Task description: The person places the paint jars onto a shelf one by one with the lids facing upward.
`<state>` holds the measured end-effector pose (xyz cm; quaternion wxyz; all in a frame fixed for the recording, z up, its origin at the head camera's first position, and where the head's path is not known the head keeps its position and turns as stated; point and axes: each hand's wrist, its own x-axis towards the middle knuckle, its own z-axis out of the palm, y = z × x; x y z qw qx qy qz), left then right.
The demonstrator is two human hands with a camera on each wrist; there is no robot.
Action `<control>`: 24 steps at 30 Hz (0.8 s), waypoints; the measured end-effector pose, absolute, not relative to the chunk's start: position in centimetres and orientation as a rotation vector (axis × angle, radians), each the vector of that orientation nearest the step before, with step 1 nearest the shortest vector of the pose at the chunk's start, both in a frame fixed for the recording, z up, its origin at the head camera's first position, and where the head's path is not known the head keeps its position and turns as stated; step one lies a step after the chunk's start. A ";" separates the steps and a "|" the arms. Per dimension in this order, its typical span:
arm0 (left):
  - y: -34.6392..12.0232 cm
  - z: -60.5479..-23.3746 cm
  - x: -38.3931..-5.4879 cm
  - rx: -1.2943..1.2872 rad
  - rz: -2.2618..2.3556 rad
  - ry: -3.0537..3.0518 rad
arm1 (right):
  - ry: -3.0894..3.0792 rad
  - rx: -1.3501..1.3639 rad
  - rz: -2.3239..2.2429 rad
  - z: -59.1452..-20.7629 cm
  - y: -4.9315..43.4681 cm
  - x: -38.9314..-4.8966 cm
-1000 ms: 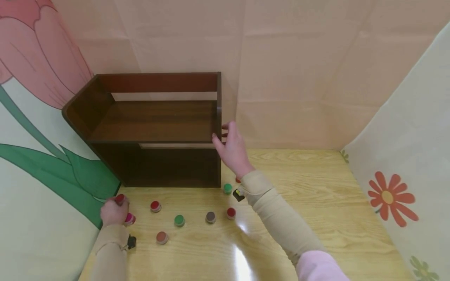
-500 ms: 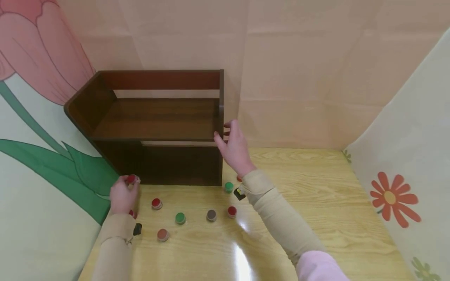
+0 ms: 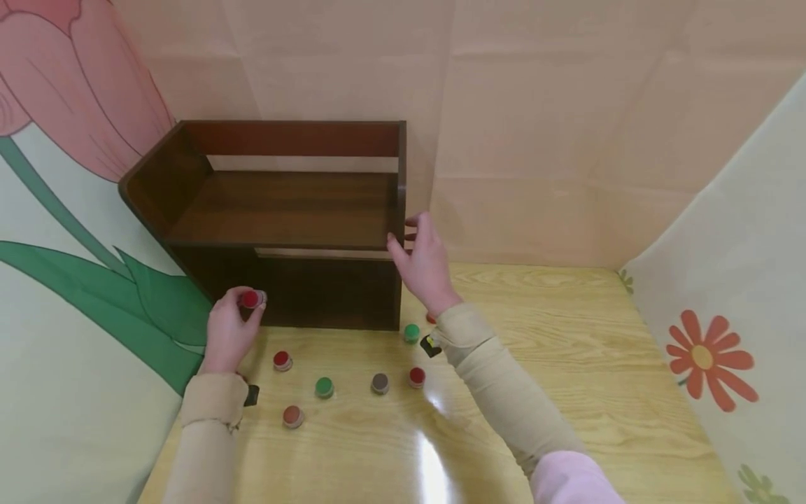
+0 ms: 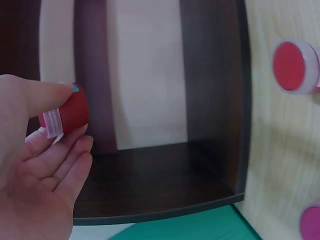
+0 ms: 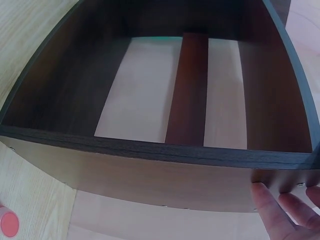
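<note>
A dark brown two-tier shelf (image 3: 290, 206) stands against the back wall. My left hand (image 3: 228, 334) pinches a small red-lidded jar (image 3: 250, 299) between thumb and fingers, in front of the lower tier's left part. In the left wrist view the jar (image 4: 75, 111) is tipped on its side, its clear base towards the palm. My right hand (image 3: 428, 269) holds the shelf's right side panel. Its thumb lies over the front edge, and in the right wrist view the fingertips (image 5: 261, 192) touch the panel's outer face.
Several small lidded jars stand on the wooden table before the shelf: red (image 3: 283, 360), green (image 3: 324, 388), brown-grey (image 3: 380, 383), another red (image 3: 416, 377) and an orange-brown one (image 3: 292, 416). A lighter green jar (image 3: 411, 333) sits by the shelf's right corner. A magenta jar (image 4: 311, 224) shows near the left hand.
My left hand has lifted the red-lidded jar from the table's left side and carried it forward and right to the shelf's lower front. The right hand stays at the side panel.
</note>
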<state>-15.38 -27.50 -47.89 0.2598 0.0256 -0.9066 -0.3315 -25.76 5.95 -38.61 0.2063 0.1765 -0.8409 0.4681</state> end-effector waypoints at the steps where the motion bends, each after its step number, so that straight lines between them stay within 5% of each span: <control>1: -27.3 -47.6 -15.3 0.057 -0.903 -2.461 | -2.342 0.492 1.301 -38.7 5.9 -25.8; 24: -27.6 -42.9 -14.9 -0.259 -0.807 -2.542 | -2.346 0.460 1.324 -38.6 5.6 -25.6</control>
